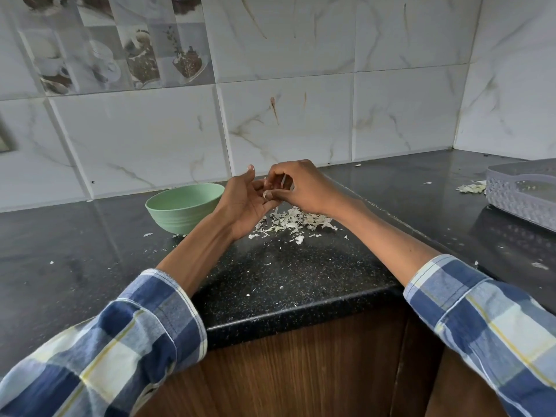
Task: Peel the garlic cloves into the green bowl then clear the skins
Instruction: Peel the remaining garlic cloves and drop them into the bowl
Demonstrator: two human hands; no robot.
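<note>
- A garlic clove [268,194] is held between the two hands above the black countertop [288,275]; most of it is hidden by the fingers, and only a pale tip and a thin strip of skin are visible.
- The right hand [301,188] is curled over the clove from above, its fingers bent and pinched on the clove and its skin.
- The left hand [245,203] is turned palm up, thumb raised, fingers bent toward the clove; contact with the clove is seen at the fingertips, but how tightly it is held cannot be told.
- A pile of garlic skins [293,221] lies on the countertop directly beneath the hands, with loose flakes scattered around it.
- The green bowl [183,207] stands upright just left of the left wrist; its contents are not visible.
- A grey basket [523,200] sits at the right edge, well apart, with a small heap of skins [472,188] beside it.
- Both forearms are in blue checked sleeves [493,320].
</note>
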